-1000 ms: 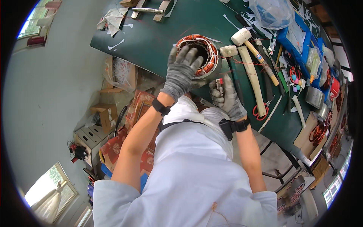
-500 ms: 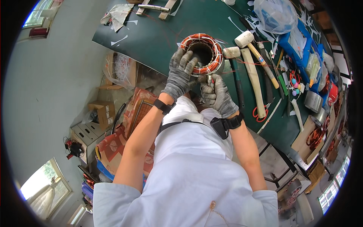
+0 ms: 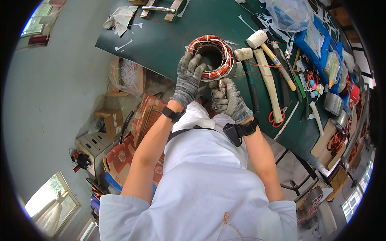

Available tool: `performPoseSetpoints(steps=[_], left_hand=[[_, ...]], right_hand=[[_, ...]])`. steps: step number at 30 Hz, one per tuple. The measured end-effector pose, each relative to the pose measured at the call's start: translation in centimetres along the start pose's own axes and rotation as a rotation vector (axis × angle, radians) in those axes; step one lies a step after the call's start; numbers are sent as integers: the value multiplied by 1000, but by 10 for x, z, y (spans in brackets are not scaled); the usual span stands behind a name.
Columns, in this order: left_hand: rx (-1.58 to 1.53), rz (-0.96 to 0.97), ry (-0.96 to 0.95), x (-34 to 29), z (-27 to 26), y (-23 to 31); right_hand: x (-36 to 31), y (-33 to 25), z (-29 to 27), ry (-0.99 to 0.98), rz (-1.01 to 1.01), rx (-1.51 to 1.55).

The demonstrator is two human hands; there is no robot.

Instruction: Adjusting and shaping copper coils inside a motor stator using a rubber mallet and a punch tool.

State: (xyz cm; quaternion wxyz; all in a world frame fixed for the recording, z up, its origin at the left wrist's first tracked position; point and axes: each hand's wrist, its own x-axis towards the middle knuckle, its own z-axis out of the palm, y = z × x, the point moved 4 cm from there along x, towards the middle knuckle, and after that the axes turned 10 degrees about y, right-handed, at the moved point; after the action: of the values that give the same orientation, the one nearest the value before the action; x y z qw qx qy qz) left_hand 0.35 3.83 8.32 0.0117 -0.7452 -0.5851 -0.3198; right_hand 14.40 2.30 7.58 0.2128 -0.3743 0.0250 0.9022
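Note:
A motor stator (image 3: 229, 60), a ring of orange-red copper windings laced with white cord around a dark bore, stands near the front edge of the green table. My left hand (image 3: 189, 77), in a grey knit glove, grips its near left rim, with fingertips bent over toward the bore. Just below the near rim, my right hand (image 3: 232, 100), gloved alike, is closed around a small metal tool (image 3: 220, 84) with a bit of red on it. The tool's tip points up at the windings; the glove hides the rest, so its kind is unclear.
Right of the stator lie white-headed mallets (image 3: 257, 39), a pale wooden handle (image 3: 268, 86), red-handled scissors (image 3: 276, 118) and several long tools. A plastic bag (image 3: 289, 15) and a blue tray (image 3: 299, 40) sit farther back. A patterned chair (image 3: 140, 120) stands beside me at left.
The whole view has shifted a little, so the table and stator sit slightly farther left. Both hands keep nearly the same hold; the left fingers have shifted slightly on the rim.

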Motion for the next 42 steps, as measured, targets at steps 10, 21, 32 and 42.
performPoseSetpoints(steps=[10, 21, 32, 42], left_hand=[[-112, 105, 4, 4, -4, -14], [-267, 607, -333, 58, -7, -65], [-593, 883, -304, 98, 15, -44], [-680, 930, -380, 89, 19, -63]], right_hand=[[-50, -73, -107, 507, -352, -369], [-95, -27, -135, 1045, -1297, -1615], [-200, 59, -101, 1929, -1166, -982], [-384, 170, -22, 2272, -865, -744]])
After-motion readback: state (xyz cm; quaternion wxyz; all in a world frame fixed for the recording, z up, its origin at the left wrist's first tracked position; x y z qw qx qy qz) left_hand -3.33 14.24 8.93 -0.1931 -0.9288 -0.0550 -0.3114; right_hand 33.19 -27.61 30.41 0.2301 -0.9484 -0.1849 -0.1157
